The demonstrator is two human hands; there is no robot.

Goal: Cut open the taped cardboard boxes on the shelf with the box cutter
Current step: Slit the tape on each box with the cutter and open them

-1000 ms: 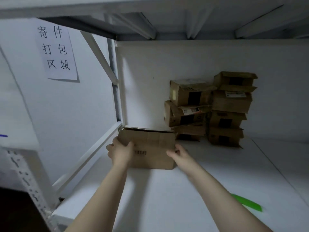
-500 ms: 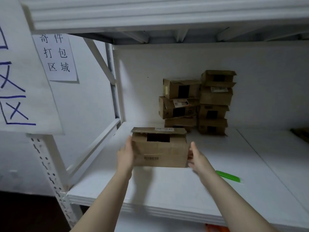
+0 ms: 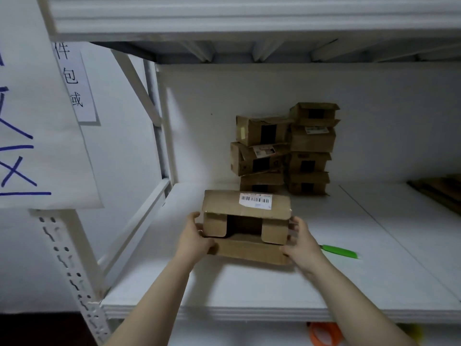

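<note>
Box (image 3: 247, 221) turned, open flaps now facing viewer; left hand (image 3: 193, 239), right hand (image 3: 300, 243) grip its ends; box cutter (image 3: 340, 251) near right hand; shelf (image 3: 249, 290) front edge below wrists.

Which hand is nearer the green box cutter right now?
Right. The right hand holds the box beside the box cutter; the left hand grips the box's far end.

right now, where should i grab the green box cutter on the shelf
Take the box cutter by the middle of its green body, pinching its two long sides from above. It lies flat on the shelf, just right of the right hand. Which end holds the blade is unclear.
</note>
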